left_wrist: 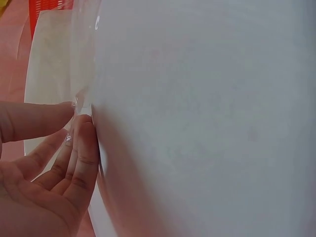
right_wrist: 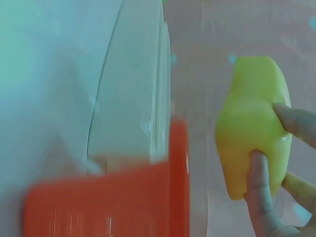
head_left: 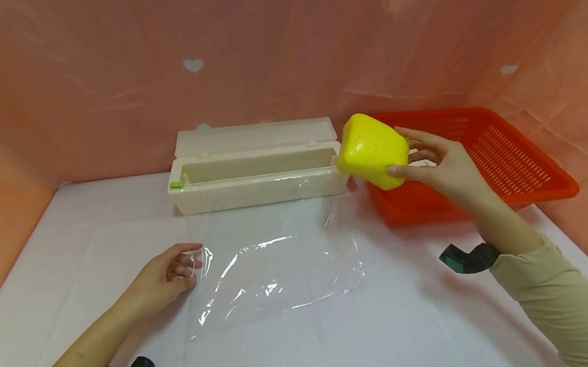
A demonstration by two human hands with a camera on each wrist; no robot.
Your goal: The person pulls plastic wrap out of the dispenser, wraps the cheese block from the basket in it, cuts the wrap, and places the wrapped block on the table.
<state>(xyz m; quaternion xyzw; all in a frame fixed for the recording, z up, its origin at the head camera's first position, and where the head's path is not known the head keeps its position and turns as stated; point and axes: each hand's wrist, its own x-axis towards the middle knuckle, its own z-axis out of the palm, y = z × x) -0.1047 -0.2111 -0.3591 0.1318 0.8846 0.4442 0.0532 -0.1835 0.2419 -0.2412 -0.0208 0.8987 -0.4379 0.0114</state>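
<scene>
My right hand (head_left: 443,166) grips a bright yellow sponge (head_left: 373,151) up in the air, beside the right end of the white film dispenser box (head_left: 260,191). In the right wrist view the sponge (right_wrist: 254,126) has a narrowed waist, with fingers pressed on its sides. My left hand (head_left: 162,282) pinches the left edge of a sheet of clear plastic film (head_left: 281,273), which spreads from the box's front over the table. The left wrist view shows the film (left_wrist: 81,96) gathered at the fingertips (left_wrist: 85,129).
An orange-red plastic basket (head_left: 514,156) with slotted walls stands at the right, behind and below my right hand. The dispenser's lid (head_left: 254,137) is raised, and a green piece (head_left: 176,185) sits on its left end. An orange cloth with hearts (head_left: 270,50) hangs behind the white-covered table (head_left: 106,225).
</scene>
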